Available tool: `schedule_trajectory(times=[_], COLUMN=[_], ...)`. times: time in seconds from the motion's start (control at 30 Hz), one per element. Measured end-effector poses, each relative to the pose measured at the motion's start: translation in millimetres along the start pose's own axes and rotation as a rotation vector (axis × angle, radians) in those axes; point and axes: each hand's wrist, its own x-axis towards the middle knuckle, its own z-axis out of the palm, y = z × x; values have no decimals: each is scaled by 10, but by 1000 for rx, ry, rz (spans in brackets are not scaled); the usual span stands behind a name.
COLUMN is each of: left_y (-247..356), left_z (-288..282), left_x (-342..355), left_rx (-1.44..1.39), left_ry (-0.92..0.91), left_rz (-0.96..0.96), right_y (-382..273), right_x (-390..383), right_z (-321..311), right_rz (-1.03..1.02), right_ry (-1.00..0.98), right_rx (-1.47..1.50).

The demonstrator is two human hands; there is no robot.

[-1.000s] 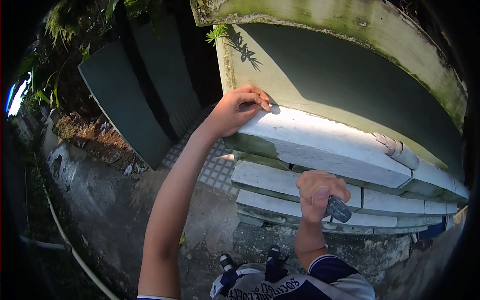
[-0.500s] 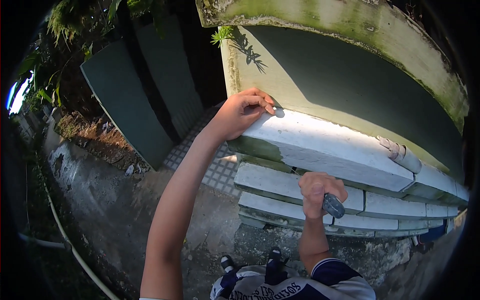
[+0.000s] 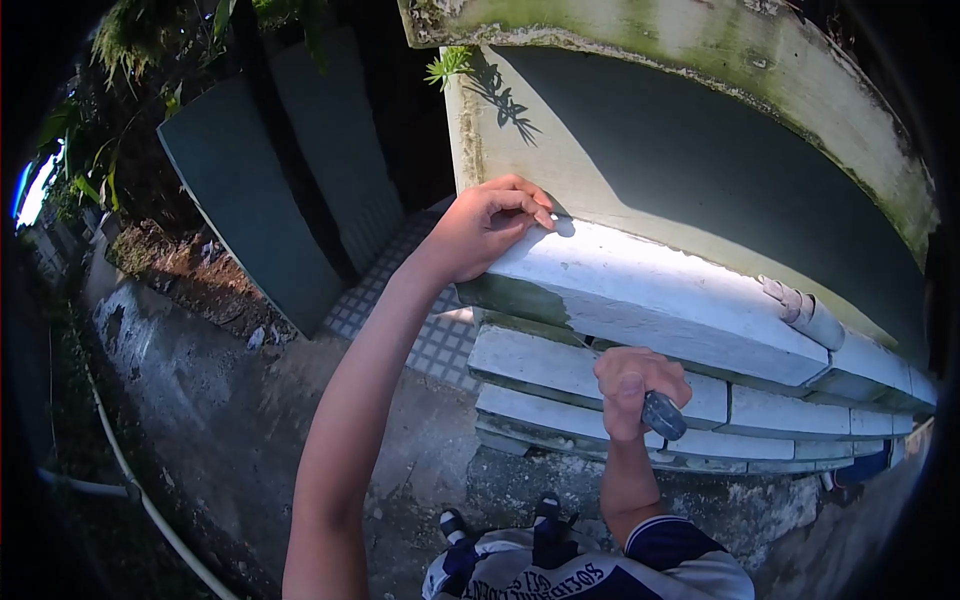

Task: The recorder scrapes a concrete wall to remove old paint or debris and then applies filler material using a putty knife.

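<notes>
My left hand (image 3: 490, 232) rests on the near left end of the white-painted ledge (image 3: 640, 270). Its fingers are bent and drawn together; a tiny white spot shows at the fingertips, and I cannot make out what they hold. Lower right, my right hand (image 3: 638, 385) is wrapped round a tool with a dark grey rounded handle (image 3: 663, 416). A thin shaft or blade runs from that fist up-left towards the mossy, unpainted patch (image 3: 525, 300) under the ledge. The tool's tip is hard to see, so its exact kind is unclear.
A rolled, peeling pale tube-like piece (image 3: 805, 312) lies farther right on the ledge. Painted steps or slats (image 3: 550, 365) run below. A green panel (image 3: 245, 190) leans at left beside checkered tiles (image 3: 435, 340). A mossy curved slab (image 3: 680, 45) overhangs the wall.
My right hand with the tool has shifted very slightly left, and its thin shaft shows a little more. My left hand stays at the same place on the ledge.
</notes>
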Motion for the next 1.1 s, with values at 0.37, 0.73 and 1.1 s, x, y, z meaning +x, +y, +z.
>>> schedule_trajectory(times=[0.37,0.73,1.1], left_y=[-18,-58,-52], left_z=[52,-5,38], left_x=[30,-45,2], left_rx=[-46,-27,-139], left_ry=[3,16,-1], left_rz=[27,75,60], right_y=[56,-61,-78], right_x=[95,79,127], right_z=[14,125,106], right_rz=[5,-2,-56], right_ry=[16,-3,65], right_rx=[80,32,121])
